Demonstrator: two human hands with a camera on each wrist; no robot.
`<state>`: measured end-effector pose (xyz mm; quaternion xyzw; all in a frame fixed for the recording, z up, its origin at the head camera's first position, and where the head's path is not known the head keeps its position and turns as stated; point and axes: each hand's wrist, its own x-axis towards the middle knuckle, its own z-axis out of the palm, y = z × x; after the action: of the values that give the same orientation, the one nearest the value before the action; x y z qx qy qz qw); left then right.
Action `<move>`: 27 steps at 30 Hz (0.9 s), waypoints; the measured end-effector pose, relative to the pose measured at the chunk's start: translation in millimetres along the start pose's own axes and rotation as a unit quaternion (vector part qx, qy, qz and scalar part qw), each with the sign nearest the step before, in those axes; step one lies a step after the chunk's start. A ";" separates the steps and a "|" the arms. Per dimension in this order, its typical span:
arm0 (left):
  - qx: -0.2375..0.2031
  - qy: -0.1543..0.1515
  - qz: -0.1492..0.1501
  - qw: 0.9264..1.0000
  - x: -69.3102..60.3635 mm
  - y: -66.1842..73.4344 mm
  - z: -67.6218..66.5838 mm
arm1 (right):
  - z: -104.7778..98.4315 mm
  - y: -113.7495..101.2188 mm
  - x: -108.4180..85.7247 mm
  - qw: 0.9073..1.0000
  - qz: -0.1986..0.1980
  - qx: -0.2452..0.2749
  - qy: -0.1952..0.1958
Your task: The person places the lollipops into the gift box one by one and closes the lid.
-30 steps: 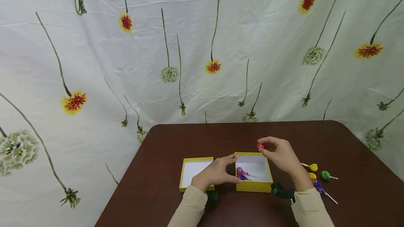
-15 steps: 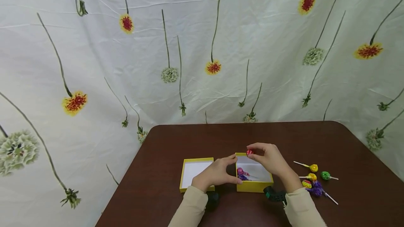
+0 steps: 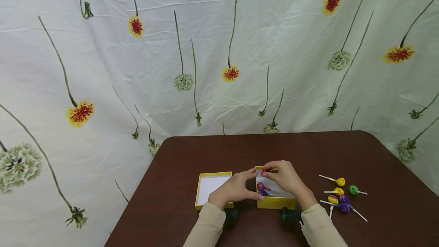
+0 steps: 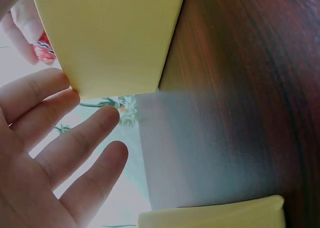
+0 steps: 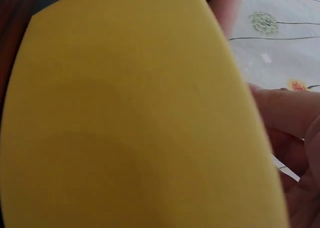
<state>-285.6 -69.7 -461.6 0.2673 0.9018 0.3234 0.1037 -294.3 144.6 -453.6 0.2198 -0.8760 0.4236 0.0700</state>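
One red-wrapped candy sits in the narrow pinch grip of the right hand, near the far-left corner of the yellow box; the left hand, fingers spread, touches the box's left side. Release against the rim could drop the candy outside; uneven left-hand pressure could slide the box.

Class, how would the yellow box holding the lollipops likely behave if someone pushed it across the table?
The yellow box would probably slide rather than tip, since it sits flat and looks wider than tall. Its straight edges suggest it is fairly stiff. The lollipops inside look loose, so they might shift.
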 end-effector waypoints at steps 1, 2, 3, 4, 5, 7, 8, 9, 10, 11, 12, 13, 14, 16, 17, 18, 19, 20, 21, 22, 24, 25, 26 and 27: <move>0.000 0.000 0.001 1.000 0.0 -0.4 0.1 | 1.6 0.6 0.1 1.000 0.003 0.002 -0.003; -0.002 -0.001 0.002 1.000 0.1 -1.0 0.5 | 3.0 1.3 0.1 1.000 0.004 0.004 -0.006; -0.004 -0.002 0.002 1.000 0.4 -1.3 0.6 | 4.3 2.1 0.2 1.000 0.003 0.004 -0.008; -0.005 -0.002 0.002 1.000 0.6 -1.5 0.8 | 5.5 2.8 0.2 1.000 0.002 0.005 -0.010; -0.004 -0.002 0.003 1.000 0.7 -1.9 1.1 | 6.6 3.5 0.3 1.000 0.001 0.007 -0.012; -0.001 -0.003 0.003 1.000 0.6 -2.0 1.2 | 8.0 4.2 0.0 1.000 -0.002 0.011 -0.015; 0.000 -0.003 0.004 1.000 0.5 -1.8 1.0 | 8.6 4.5 0.0 1.000 -0.005 0.011 -0.015; 0.000 -0.002 0.004 1.000 0.5 -1.5 0.7 | 9.2 4.9 0.1 1.000 -0.008 0.010 -0.015; 0.002 -0.001 0.005 1.000 0.4 -1.5 0.4 | 9.8 5.1 0.3 1.000 -0.010 0.009 -0.015; 0.002 -0.001 0.006 1.000 0.3 -1.4 0.0 | 10.5 5.6 0.4 1.000 -0.009 0.006 -0.015; 0.001 0.000 0.006 1.000 0.2 -1.4 -0.4 | 11.2 5.8 0.6 1.000 -0.009 0.004 -0.014; 0.000 0.000 0.007 1.000 0.2 -1.4 -0.5 | 12.1 6.7 0.7 1.000 -0.008 0.002 -0.014; -0.001 0.000 0.007 1.000 0.2 -1.3 -0.6 | 13.3 7.1 1.1 1.000 -0.003 0.002 -0.014; 0.002 0.001 0.008 1.000 0.0 -1.6 -0.6 | 16.1 8.0 1.7 1.000 0.007 0.003 -0.016; 0.003 0.001 0.007 1.000 0.0 -1.8 -0.3 | 17.6 8.1 2.0 1.000 0.014 0.005 -0.015; 0.005 0.002 0.007 1.000 0.1 -2.1 0.0 | 18.9 7.5 2.2 1.000 0.022 0.008 -0.013; 0.006 0.003 0.007 1.000 0.2 -2.1 0.3 | 20.3 7.1 2.5 0.999 0.031 0.009 -0.011; 0.008 0.003 0.008 1.000 0.6 -2.3 0.8 | 21.4 6.5 2.8 0.999 0.040 0.010 -0.007; 0.010 0.004 0.009 1.000 1.0 -2.6 1.2 | 22.3 6.2 3.0 0.999 0.048 0.011 -0.004; 0.009 0.004 0.008 1.000 1.5 -2.7 1.4 | 23.1 6.1 3.2 0.998 0.055 0.012 0.000; 0.009 0.004 0.008 1.000 2.0 -2.7 1.7 | 24.1 5.0 3.5 0.997 0.070 0.018 0.007; 0.009 0.003 0.008 1.000 2.2 -2.5 1.6 | 24.5 4.8 3.7 0.997 0.076 0.022 0.008; 0.010 0.002 0.007 1.000 2.4 -2.5 1.5 | 24.6 4.8 3.6 0.997 0.077 0.025 0.007; 0.009 0.000 0.006 1.000 2.4 -2.4 1.2 | 24.9 4.9 3.8 0.996 0.080 0.028 0.007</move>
<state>-288.2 -69.4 -464.0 0.2738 0.9030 0.3160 0.0990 -298.3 126.8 -471.7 0.1476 -0.8781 0.4537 0.0359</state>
